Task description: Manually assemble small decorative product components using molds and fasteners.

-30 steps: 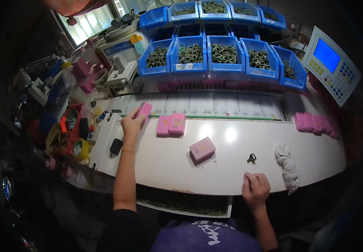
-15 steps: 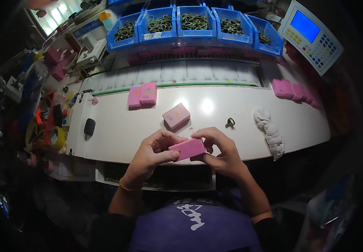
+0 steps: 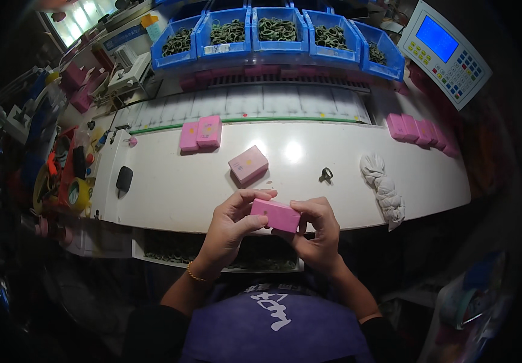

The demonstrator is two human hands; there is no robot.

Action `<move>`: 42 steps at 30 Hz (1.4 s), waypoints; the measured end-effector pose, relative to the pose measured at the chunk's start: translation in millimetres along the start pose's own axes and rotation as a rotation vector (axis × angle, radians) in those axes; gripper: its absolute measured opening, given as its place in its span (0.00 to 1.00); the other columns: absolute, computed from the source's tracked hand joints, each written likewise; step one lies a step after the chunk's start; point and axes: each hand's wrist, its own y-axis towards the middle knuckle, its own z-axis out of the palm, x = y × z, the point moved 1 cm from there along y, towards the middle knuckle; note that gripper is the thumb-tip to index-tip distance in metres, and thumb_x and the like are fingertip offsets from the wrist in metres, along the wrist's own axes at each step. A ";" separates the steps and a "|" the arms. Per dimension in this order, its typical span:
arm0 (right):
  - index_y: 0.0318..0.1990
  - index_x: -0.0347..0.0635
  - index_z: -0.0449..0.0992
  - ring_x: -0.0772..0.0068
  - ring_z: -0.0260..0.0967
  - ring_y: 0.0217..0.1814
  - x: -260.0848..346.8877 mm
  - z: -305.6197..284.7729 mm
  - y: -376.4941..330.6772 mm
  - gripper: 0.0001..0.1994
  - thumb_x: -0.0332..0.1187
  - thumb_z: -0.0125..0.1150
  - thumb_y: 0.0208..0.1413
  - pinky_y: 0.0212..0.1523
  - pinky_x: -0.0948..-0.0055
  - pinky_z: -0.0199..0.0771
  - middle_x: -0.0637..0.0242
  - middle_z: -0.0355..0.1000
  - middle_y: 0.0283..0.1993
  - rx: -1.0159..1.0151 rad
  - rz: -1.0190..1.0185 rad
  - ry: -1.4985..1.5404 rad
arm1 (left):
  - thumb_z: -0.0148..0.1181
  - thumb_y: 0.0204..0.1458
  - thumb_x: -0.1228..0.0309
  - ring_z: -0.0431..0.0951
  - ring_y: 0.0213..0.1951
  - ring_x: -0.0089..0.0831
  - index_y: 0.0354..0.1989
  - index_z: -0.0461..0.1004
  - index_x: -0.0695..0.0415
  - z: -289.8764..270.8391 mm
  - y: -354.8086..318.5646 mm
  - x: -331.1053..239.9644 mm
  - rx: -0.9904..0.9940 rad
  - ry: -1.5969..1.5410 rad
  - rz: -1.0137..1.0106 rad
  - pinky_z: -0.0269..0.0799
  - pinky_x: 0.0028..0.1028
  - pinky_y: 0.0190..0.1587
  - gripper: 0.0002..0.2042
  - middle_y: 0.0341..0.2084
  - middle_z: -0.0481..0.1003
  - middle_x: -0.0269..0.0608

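Note:
Close to the table's front edge, my left hand (image 3: 229,222) and my right hand (image 3: 316,228) hold a bright pink rubber mould block (image 3: 280,216) between them. My left thumb presses on its near face; the right fingers grip its right end. The block is tilted, its right end lower, and its underside is hidden. Just beyond my hands lies a paler pink block (image 3: 249,163) with small markings on top. To the right of it a dark green ring (image 3: 326,175) sits on the white table (image 3: 176,193).
Pink blocks stand at the far left (image 3: 209,132) and far right (image 3: 418,130). A twisted white cloth (image 3: 383,192) lies at right, a black object (image 3: 124,178) at left. Blue bins (image 3: 224,48) of green rings line the back, beside a keypad panel (image 3: 445,54). Below juts an open drawer (image 3: 137,248).
The held block has turned, so its right end now sits lower than its left. My right fingers have shifted along its end, and both hands stay on it.

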 end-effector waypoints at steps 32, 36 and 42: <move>0.54 0.40 0.70 0.82 0.68 0.40 -1.9 -0.7 -7.2 0.27 0.20 0.75 0.47 0.33 0.83 0.68 0.67 0.65 0.46 -0.102 0.121 0.094 | 0.62 0.54 0.73 0.76 0.54 0.33 0.56 0.70 0.61 6.1 4.4 5.0 -0.053 0.139 0.057 0.71 0.33 0.59 0.20 0.56 0.73 0.49; 0.56 0.39 0.73 0.77 0.68 0.46 -0.4 -15.6 3.8 0.27 0.19 0.72 0.45 0.43 0.77 0.68 0.64 0.69 0.51 0.031 0.144 0.076 | 0.67 0.53 0.78 0.74 0.55 0.29 0.59 0.68 0.62 -4.2 9.4 0.7 0.029 0.026 -0.095 0.71 0.26 0.57 0.24 0.57 0.72 0.45; 0.60 0.42 0.75 0.57 0.65 0.61 5.1 -33.5 24.6 0.30 0.19 0.67 0.45 0.59 0.63 0.69 0.60 0.69 0.61 0.318 0.093 -0.015 | 0.74 0.46 0.78 0.74 0.55 0.31 0.63 0.62 0.61 -6.5 19.3 13.1 0.200 0.254 -0.059 0.71 0.27 0.57 0.34 0.54 0.73 0.46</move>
